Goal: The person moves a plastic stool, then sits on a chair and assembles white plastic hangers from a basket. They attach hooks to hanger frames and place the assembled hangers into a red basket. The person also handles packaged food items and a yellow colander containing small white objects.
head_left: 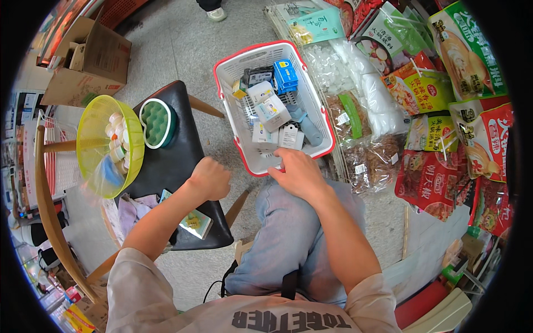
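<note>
A white plastic basket (232,125) with a red rim stands in front of my knees. Inside lie several small white boxes (272,111), blue boxes (286,76), a dark pack (258,76) and a grey-blue plastic item (309,129). My right hand (300,173) grips the near rim, its fingers over the inner side and its thumb apart near the edge. To the left, my left hand (209,178) is curled into a fist in the air beside the black seat of a chair (183,150). Its palm is turned away, so any content is hidden.
A yellow mesh basket (91,130) of round pieces and a green-lined tub (157,123) sit on the chair, with a purple cloth (133,210). Food packets (422,89) crowd a rack at right. Cardboard boxes (91,58) stand far left; someone's shoe (216,14) shows beyond.
</note>
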Action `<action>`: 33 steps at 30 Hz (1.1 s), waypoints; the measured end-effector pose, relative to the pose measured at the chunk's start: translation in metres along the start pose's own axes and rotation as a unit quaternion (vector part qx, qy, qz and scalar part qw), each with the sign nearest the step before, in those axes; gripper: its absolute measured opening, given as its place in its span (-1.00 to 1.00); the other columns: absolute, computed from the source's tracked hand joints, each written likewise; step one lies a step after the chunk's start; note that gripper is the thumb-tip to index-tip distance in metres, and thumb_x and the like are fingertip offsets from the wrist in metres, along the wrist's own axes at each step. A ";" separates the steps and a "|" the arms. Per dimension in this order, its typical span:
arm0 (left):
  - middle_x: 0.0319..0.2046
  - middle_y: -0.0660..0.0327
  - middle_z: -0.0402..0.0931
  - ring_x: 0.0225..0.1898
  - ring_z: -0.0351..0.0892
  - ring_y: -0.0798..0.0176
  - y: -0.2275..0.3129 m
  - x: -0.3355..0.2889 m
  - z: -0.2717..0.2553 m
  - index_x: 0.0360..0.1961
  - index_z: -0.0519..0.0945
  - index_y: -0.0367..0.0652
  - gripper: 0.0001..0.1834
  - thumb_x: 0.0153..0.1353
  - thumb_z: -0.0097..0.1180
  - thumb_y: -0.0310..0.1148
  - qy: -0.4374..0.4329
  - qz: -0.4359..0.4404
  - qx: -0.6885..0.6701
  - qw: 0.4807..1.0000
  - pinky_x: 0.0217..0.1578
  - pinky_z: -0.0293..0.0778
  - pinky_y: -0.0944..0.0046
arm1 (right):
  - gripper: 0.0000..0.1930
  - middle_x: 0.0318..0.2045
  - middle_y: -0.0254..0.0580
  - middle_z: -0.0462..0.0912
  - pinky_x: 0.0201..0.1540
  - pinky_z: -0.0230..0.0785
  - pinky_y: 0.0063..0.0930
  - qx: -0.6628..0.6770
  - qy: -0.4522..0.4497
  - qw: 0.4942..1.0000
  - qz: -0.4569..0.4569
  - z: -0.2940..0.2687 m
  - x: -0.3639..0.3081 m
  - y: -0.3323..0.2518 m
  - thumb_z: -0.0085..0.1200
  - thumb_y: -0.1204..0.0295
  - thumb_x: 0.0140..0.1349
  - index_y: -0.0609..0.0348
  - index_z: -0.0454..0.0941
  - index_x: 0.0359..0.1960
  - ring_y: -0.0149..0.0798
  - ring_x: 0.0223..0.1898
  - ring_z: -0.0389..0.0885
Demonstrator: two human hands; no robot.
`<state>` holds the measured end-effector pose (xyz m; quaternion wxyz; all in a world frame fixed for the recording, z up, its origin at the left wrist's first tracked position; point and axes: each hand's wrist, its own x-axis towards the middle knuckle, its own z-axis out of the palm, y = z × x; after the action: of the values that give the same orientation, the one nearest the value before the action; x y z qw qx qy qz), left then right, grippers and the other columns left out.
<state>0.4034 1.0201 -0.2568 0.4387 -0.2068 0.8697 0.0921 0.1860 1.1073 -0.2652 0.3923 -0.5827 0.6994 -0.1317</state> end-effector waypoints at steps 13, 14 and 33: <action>-0.33 0.01 0.63 -0.27 0.66 -0.12 -0.024 0.047 -0.016 -0.23 0.61 -0.20 -0.68 0.23 0.20 -0.13 0.222 0.014 -0.187 0.957 -0.26 0.54 -0.05 | -0.71 -0.27 0.07 0.63 -0.17 0.54 0.00 -0.019 -0.028 0.998 -0.047 0.013 0.004 -0.014 0.21 0.28 0.16 0.27 0.52 -0.25 0.13 -0.19 0.67; -0.32 0.01 0.63 -0.27 0.66 -0.12 -0.025 0.058 -0.024 -0.24 0.61 -0.20 -0.69 0.23 0.20 -0.14 0.260 0.015 -0.201 0.944 -0.26 0.55 -0.04 | -0.71 -0.27 0.06 0.62 -0.17 0.53 0.00 -0.019 -0.028 0.998 -0.048 0.012 0.005 -0.014 0.21 0.28 0.16 0.26 0.52 -0.25 0.13 -0.19 0.67; -0.17 -0.01 0.61 -0.10 0.62 -0.12 -0.060 0.128 -0.050 -0.05 0.57 -0.18 -0.61 0.25 0.20 -0.12 0.212 0.089 -0.272 0.934 -0.12 0.53 -0.03 | -0.56 -0.13 -0.01 0.64 -0.04 0.48 -0.14 -0.012 -0.037 0.997 0.067 -0.012 0.019 0.020 0.22 0.24 0.16 0.25 0.56 0.01 0.02 -0.13 0.65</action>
<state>0.3256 0.9133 -0.3286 0.1614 -0.2545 0.8989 0.3180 0.1633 1.0921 -0.2777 0.4190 -0.5434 0.7236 -0.0749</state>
